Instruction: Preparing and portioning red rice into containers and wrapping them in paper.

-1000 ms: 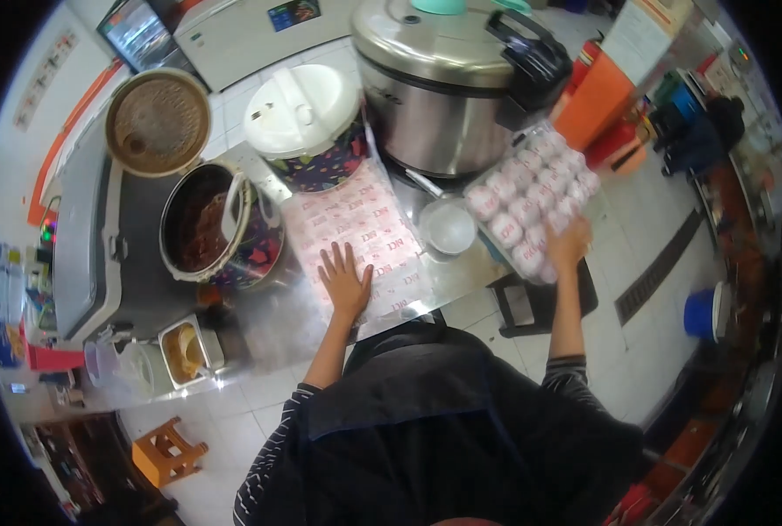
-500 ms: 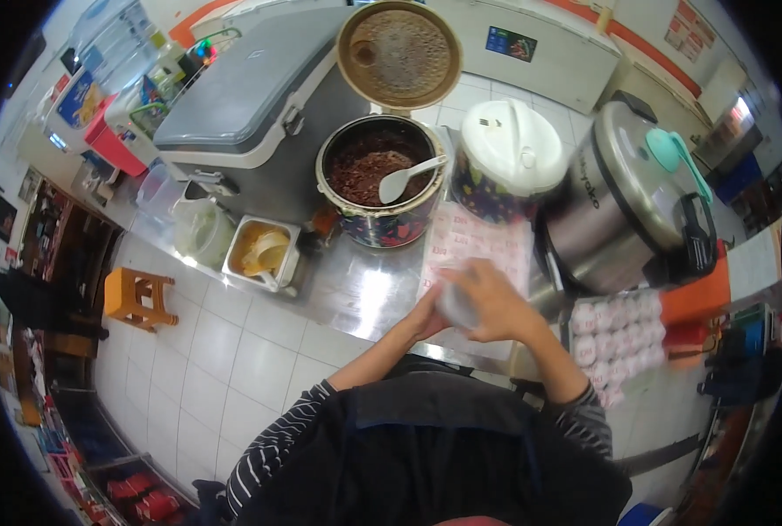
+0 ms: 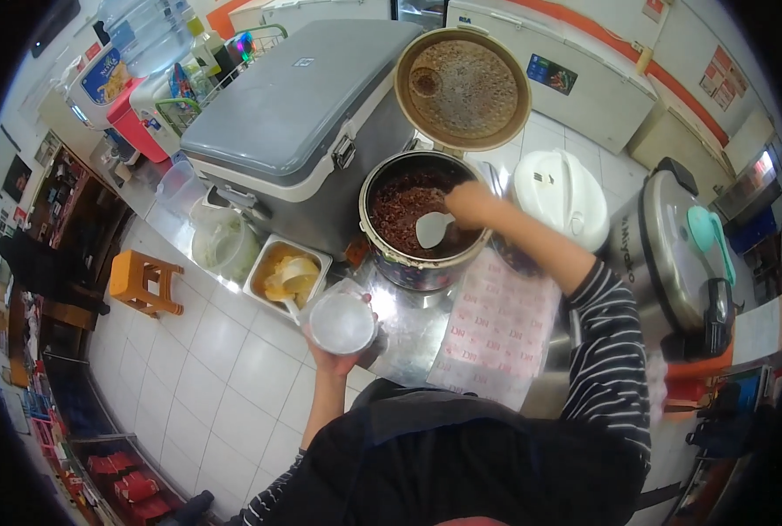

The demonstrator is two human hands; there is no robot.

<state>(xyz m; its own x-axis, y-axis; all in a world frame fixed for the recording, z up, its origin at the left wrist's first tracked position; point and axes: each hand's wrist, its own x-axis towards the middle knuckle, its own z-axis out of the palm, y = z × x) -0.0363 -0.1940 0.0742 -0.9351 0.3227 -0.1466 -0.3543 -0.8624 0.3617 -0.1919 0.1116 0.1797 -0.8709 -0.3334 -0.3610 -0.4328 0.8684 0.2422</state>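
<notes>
My left hand (image 3: 331,359) is closed around a small round whitish bowl (image 3: 343,324), its mouth turned up; clear plastic seems to stick up at its rim. My right hand (image 3: 473,207) grips the handle of a white rice paddle (image 3: 432,231) inside an open rice cooker (image 3: 419,277). Dark reddish-brown rice (image 3: 402,209) fills much of the cooker, and the paddle's blade rests at the rice. The cooker's lid (image 3: 470,88) stands raised behind it. Printed wrapping paper (image 3: 496,329) lies on the steel counter, below my right forearm.
A metal tub (image 3: 272,248) with yellow contents and a spoon stands left of the cooker, beside a clear container (image 3: 224,250). Behind is a large grey cooler box (image 3: 294,96). To the right are a white-lidded cooker (image 3: 562,197) and a big steel one (image 3: 671,254). An orange stool (image 3: 145,282) stands on the floor.
My hands have parted from over the paper. The left has carried the bowl leftward near the metal tub; the right has reached into the cooker and taken hold of the rice paddle.
</notes>
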